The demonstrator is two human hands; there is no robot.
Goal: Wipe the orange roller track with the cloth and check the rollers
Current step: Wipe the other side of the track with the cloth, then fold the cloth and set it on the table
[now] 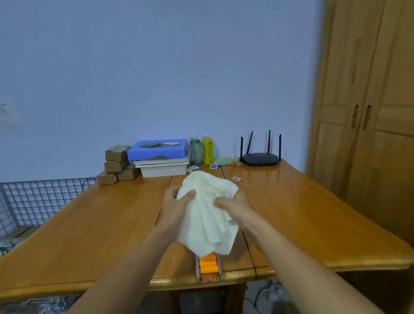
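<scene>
A pale yellow cloth (207, 214) is bunched up and held above the wooden table (85, 230). My left hand (173, 205) grips its left side with the thumb pressed into the fabric. My right hand (233, 207) grips its right side. The cloth hangs down over the orange roller track (208, 266), which lies along the table's middle and reaches the near edge. Only the track's near end shows, with two or three orange rollers between grey metal rails. The remainder of the track is hidden behind the cloth.
At the table's far edge stand small cardboard boxes (116, 164), a blue box on white trays (160, 157), two bottles (202, 150) and a black router (261, 157). A wire basket (31, 202) stands to the left, a wooden wardrobe (377, 124) to the right.
</scene>
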